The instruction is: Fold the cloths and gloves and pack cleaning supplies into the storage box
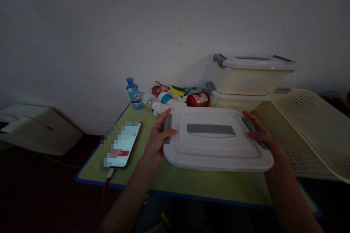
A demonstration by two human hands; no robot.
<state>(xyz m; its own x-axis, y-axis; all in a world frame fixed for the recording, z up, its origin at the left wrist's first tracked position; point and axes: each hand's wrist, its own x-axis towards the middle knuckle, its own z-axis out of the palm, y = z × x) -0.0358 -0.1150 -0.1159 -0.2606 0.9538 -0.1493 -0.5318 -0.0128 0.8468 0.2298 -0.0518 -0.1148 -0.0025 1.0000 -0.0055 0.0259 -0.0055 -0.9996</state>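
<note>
The left grip (159, 135) and right grip (261, 134) clasp the white box (216, 149) by its grey latches (167, 125) over the counter (191, 185); a phone (128, 142) lies left, stacked boxes (243, 80) stand behind.

Head view under dim, diffuse light: the wall (109, 32) was palest around its lower middle and darker toward the corners, while the floor (41, 193) at lower left was almost black. The phone (129, 142) gave the strongest glow, partly masked by coarse pixel blocks. A soft shadow lay left of the stacked boxes (246, 79); wide-angle stretching affected the basket (325, 127) at right
</note>
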